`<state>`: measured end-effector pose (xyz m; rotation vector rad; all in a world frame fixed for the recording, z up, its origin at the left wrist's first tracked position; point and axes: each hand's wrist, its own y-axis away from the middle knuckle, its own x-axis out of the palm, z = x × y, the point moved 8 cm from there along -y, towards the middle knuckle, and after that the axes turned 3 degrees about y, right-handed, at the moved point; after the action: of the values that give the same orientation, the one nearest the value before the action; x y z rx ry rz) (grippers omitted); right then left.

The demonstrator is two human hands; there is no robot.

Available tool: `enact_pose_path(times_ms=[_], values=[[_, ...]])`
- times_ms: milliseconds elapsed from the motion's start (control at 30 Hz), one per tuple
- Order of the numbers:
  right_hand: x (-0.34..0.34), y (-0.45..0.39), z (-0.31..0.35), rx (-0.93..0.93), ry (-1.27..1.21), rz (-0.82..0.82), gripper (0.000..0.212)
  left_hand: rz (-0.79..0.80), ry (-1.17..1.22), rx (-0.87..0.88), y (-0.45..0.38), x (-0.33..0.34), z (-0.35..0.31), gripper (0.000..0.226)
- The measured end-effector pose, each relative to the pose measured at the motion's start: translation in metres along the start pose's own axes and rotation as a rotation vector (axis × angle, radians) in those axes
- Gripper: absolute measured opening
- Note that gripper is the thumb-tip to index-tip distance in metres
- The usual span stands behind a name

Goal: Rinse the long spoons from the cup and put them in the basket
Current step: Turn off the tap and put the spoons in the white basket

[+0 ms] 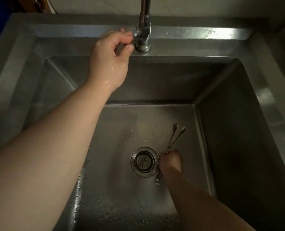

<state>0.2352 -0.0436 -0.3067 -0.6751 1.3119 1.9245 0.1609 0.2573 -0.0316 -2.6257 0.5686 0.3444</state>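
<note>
2 long spoons (176,139) in right hand (171,161), near drain (144,161); left hand (111,54) on tap (144,30).

The basin floor (115,164) lies open at lower left; the tap (144,30) stands at top centre, walls (238,130) closing the right.

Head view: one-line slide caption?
Left hand on chrome tap; right hand holds long metal spoons in steel sink.

Bare forearms, no sleeves; left hand (111,59) wet (droplets at wrist)
</note>
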Motion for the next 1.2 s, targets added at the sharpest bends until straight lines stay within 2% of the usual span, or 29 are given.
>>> enact_pose_path(times_ms=[167,533,667,800,1000,1100,1200], values=[[0.007,0.001,-0.016,0.06,-0.031,0.094,0.024,0.01,-0.012,-0.017,-0.001,-0.001,0.0,0.022],[0.002,-0.009,-0.035,0.029,0.018,0.091,0.023,-0.004,-0.035,-0.009,-0.002,-0.001,0.002,0.019],[0.0,-0.008,-0.031,-0.006,0.089,0.089,0.026,-0.008,-0.046,-0.004,-0.002,-0.001,0.001,0.02],[-0.008,-0.006,-0.023,-0.068,0.282,0.007,0.032,-0.015,-0.048,-0.001,-0.001,-0.001,0.0,0.02],[0.002,-0.005,-0.028,-0.017,0.152,0.155,0.031,-0.027,-0.064,-0.004,0.0,-0.001,-0.001,0.02],[0.003,-0.006,-0.027,-0.047,0.171,0.153,0.031,-0.026,-0.078,-0.012,0.001,-0.001,-0.002,0.02],[0.002,-0.002,-0.02,-0.149,0.304,0.151,0.031,-0.03,-0.091,-0.015,0.001,-0.002,-0.003,0.023]])
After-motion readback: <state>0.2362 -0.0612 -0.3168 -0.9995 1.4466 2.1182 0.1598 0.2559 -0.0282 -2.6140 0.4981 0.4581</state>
